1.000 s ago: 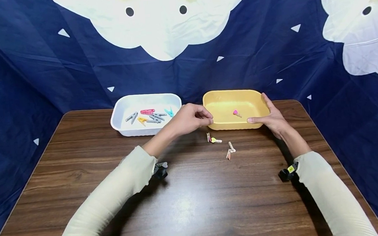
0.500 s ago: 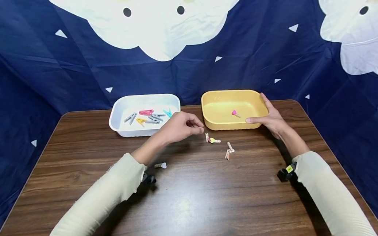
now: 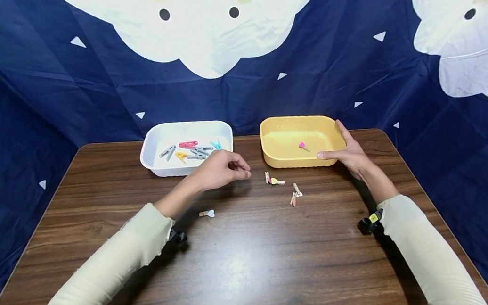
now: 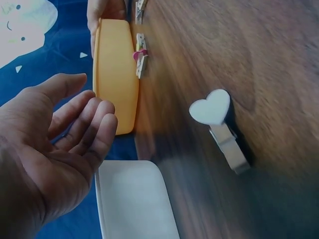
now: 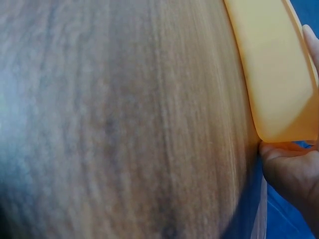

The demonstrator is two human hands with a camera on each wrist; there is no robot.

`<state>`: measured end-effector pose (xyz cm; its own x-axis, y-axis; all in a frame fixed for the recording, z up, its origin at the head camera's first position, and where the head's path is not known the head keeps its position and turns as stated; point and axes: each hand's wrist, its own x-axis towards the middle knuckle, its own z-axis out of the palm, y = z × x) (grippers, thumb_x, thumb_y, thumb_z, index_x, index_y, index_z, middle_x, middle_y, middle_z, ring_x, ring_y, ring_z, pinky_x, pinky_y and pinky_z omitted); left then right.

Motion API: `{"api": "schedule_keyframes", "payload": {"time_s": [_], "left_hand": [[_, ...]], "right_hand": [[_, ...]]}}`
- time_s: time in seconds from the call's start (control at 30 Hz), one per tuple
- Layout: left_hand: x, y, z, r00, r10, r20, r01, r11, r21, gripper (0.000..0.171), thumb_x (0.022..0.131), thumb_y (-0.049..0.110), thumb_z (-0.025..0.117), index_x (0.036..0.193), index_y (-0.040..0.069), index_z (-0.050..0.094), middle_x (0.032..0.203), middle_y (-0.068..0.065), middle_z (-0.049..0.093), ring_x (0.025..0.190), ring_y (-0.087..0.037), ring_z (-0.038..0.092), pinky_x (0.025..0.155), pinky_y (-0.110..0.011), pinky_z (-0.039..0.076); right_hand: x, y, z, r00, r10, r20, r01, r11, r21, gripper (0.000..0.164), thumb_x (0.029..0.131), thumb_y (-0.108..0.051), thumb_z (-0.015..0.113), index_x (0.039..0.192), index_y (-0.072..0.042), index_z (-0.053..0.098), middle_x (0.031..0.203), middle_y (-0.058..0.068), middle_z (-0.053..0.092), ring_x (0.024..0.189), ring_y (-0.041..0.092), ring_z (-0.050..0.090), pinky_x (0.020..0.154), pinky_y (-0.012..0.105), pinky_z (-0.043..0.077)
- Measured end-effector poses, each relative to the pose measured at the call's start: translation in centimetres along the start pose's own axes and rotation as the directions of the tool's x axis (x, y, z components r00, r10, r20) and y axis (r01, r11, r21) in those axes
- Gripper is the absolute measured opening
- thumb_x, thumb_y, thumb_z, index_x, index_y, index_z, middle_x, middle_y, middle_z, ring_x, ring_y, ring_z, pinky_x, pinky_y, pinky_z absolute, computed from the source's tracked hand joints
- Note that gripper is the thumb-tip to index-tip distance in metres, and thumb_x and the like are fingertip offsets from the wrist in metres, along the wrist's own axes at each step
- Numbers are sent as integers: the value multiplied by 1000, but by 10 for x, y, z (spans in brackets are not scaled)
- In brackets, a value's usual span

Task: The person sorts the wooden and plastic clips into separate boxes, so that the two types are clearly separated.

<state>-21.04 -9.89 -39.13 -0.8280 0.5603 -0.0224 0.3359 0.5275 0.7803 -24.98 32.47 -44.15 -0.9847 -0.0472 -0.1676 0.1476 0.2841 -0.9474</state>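
My left hand (image 3: 220,169) hovers over the table in front of the white tub, fingers loosely curled with nothing between them. In the left wrist view a wooden clothespin with a white heart (image 4: 213,108) lies on the table beyond that hand. My right hand (image 3: 352,154) holds the right end of the yellow tub (image 3: 300,162), its thumb over the front rim. Inside the tub lies a clothespin with a pink heart (image 3: 302,145). Before it on the table are clothespins with a yellow heart (image 3: 274,181) and a pink heart, and a wooden pair (image 3: 296,189).
The white tub (image 3: 173,171) stands at the back left, with several plastic clips in it: grey clips (image 3: 168,152), a red clip (image 3: 188,144), a yellow clip (image 3: 181,156) and a blue clip (image 3: 216,145). A dark blue printed cloth (image 3: 240,100) hangs behind the table.
My left hand has drawn back leftward and toward me from the yellow tub's front rim, uncovering the white-heart clothespin. My right hand keeps its hold on the tub.
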Motion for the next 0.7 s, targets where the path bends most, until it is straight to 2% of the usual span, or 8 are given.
{"api": "schedule_keyframes", "payload": {"time_s": [0.17,0.53,0.7], "left_hand": [[-7,-4,-3,1000,1,30,-1,1000,12,4,100,17,85,102,13,86,90,2,82,85,-10,71,81,-27,58],[-25,-13,-6,998,5,70,-5,1000,7,5,100,18,85,101,13,85,88,-6,83,81,-14,72,77,-24,58],[-31,-17,-7,997,-3,79,3,1000,3,5,100,17,85,100,12,85,88,-4,82,80,-10,71,76,-23,58]], "right_hand": [[0,0,0,1000,1,3,-2,1000,9,139,90,-2,93,182,-37,-6,192,-9,-7,178,20,10,145,43,18],[0,-3,-1,1000,-9,3,9,1000,9,138,91,-1,92,182,-37,-5,192,-9,-6,178,20,11,144,42,19],[-1,-1,0,1000,-4,5,4,1000,13,137,91,-1,92,182,-36,-5,192,-9,-6,178,20,12,144,42,20]]}}
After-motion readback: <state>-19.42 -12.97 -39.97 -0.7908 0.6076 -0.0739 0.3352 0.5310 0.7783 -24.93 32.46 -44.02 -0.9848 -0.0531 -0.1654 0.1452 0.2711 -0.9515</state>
